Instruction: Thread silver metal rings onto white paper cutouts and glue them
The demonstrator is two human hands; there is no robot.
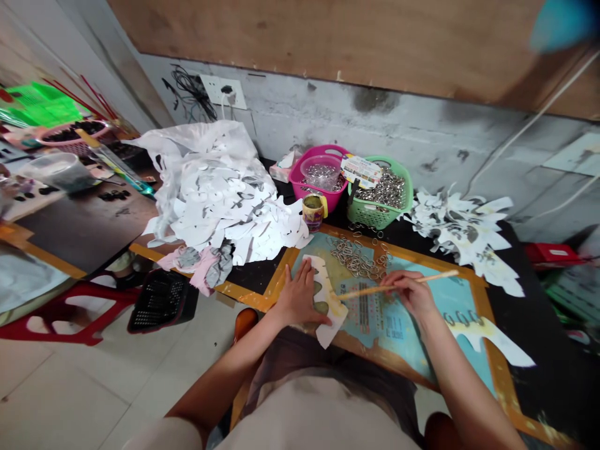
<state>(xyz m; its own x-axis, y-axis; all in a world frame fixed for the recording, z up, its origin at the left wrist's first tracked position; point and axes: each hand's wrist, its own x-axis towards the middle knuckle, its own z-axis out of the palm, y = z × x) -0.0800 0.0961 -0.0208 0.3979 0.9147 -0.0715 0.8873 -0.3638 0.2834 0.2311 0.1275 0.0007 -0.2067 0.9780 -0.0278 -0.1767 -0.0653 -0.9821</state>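
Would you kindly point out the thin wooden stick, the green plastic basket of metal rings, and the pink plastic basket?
Thin wooden stick (370, 290): head view, shaft.
Green plastic basket (370, 215): head view, front wall.
Pink plastic basket (330, 200): head view, front wall.

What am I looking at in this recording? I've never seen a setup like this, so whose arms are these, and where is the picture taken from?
No machine is involved. This is a single view from a camera worn on a person's head, looking down at their own bare hands. The left hand rests on a white paper cutout lying on a printed blue board. The right hand holds a thin wooden stick. Beyond them lie loose metal rings and a green plastic basket of similar rings.
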